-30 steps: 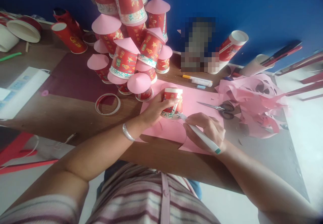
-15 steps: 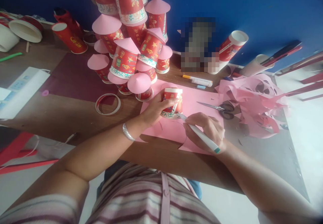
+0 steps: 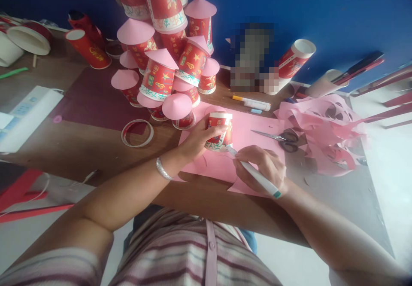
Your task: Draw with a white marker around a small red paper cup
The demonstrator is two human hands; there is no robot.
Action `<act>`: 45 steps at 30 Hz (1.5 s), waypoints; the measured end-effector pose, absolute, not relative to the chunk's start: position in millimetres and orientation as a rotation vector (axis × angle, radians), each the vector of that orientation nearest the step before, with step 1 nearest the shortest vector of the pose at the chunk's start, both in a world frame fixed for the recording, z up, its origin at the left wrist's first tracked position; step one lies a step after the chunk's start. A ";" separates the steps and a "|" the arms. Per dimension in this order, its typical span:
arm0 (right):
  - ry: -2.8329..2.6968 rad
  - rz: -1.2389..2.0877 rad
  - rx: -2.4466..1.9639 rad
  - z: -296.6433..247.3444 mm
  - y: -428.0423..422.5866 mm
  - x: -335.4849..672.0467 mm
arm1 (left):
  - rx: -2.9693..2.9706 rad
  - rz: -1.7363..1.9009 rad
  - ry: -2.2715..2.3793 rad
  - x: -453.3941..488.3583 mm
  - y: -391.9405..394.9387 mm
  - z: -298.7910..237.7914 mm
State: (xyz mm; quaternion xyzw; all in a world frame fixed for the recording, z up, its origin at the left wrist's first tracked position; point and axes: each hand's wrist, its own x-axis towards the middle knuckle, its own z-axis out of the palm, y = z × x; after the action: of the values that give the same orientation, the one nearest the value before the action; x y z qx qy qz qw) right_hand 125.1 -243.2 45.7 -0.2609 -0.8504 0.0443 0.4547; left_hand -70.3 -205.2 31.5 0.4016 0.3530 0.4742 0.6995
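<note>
My left hand [image 3: 200, 136] is closed around a red paper cup [image 3: 220, 132] with a white rim and a white lower band that bears green line drawings. My right hand [image 3: 261, 168] grips a white marker pen [image 3: 257, 177] with a green end. Its tip touches or nearly touches the cup's lower band; which, I cannot tell. Under both hands lies a sheet of pink paper [image 3: 246, 125] with curved outlines and cut edges. On the sheet's right side rest scissors [image 3: 283, 138], blades pointing left.
Beyond my left hand stand several red cups [image 3: 157, 80] with pink cone tops. A cut paper ring [image 3: 137, 133] lies left. Markers [image 3: 252, 103] lie behind the sheet, pink paper scraps [image 3: 328, 127] to the right. A white box [image 3: 30, 116] sits far left; a blue wall [image 3: 322, 11] bounds the back.
The marker tip has shifted slightly left along the cup's lower band with my right hand. My left hand and the cup have hardly moved.
</note>
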 end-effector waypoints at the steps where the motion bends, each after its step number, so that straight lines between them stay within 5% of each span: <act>1: -2.091 0.103 -0.638 45.8 -242.9 125.0 | 0.906 1.054 0.783 -70.3 -205.1 31.5; 45: -2.157 0.150 -0.620 43.5 -247.3 124.4 | 0.853 1.083 0.828 -70.1 -205.3 24.6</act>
State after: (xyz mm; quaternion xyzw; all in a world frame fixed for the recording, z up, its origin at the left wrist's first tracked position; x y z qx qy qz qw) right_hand 124.4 -247.3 43.5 -0.2487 -0.8652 0.0602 0.4313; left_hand -70.1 -205.3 24.6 0.3818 0.3706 0.4852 0.6938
